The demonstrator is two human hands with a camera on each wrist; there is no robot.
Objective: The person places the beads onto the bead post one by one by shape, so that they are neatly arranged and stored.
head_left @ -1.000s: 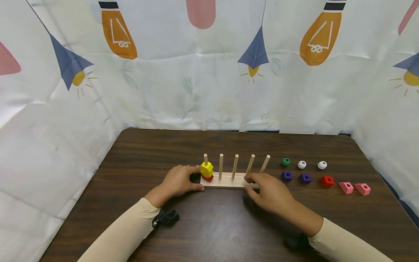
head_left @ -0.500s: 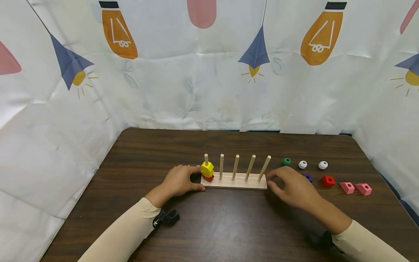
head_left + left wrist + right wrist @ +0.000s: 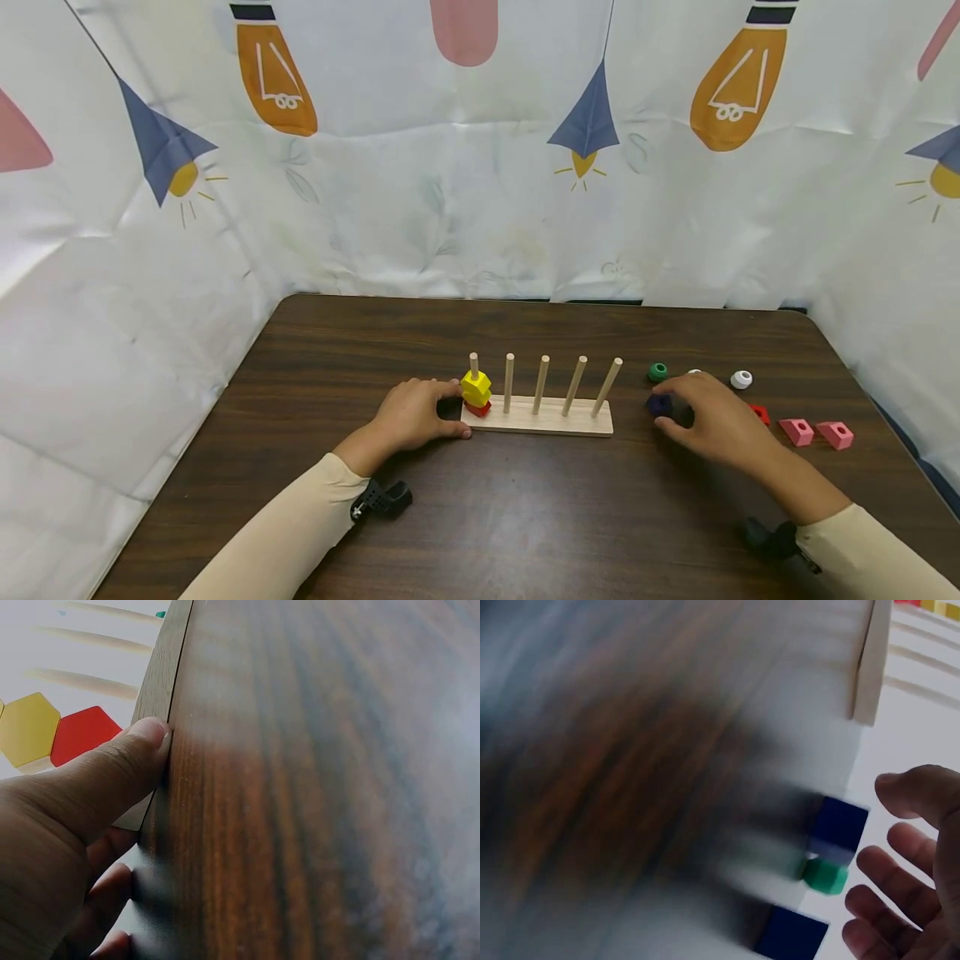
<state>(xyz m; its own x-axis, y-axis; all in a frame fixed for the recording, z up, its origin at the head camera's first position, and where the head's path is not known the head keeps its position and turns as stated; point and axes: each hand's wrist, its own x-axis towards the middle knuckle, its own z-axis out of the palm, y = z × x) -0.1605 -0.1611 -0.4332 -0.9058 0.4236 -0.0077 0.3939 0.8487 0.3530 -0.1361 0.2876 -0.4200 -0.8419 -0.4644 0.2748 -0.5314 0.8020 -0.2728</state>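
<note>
A pale wooden peg board [image 3: 551, 425] with several upright pegs lies mid-table. Its leftmost peg carries yellow blocks [image 3: 476, 387] over a red block [image 3: 478, 410]. My left hand [image 3: 408, 415] grips the board's left end, thumb on the front edge; the left wrist view has the thumb [image 3: 146, 735] pressing the wood. To the right, my right hand [image 3: 712, 417] reaches over a dark blue cube [image 3: 659, 406], fingers loosely bent and spread. In the right wrist view a gap shows between the thumb [image 3: 900, 791] and the nearer blue cube [image 3: 840, 829]. The second blue cube [image 3: 791, 934] is hidden in the head view.
A green bead [image 3: 657, 372] and a white bead [image 3: 741, 380] lie behind the right hand, which mostly covers another white bead [image 3: 694, 372]. Further right are a partly covered red cube [image 3: 761, 413] and two pink blocks [image 3: 796, 432]. A patterned cloth hangs behind the table [image 3: 375, 333].
My right hand has moved right, from the front of the peg board past its right end to the blue cube. My left hand has stayed at the board's left end.
</note>
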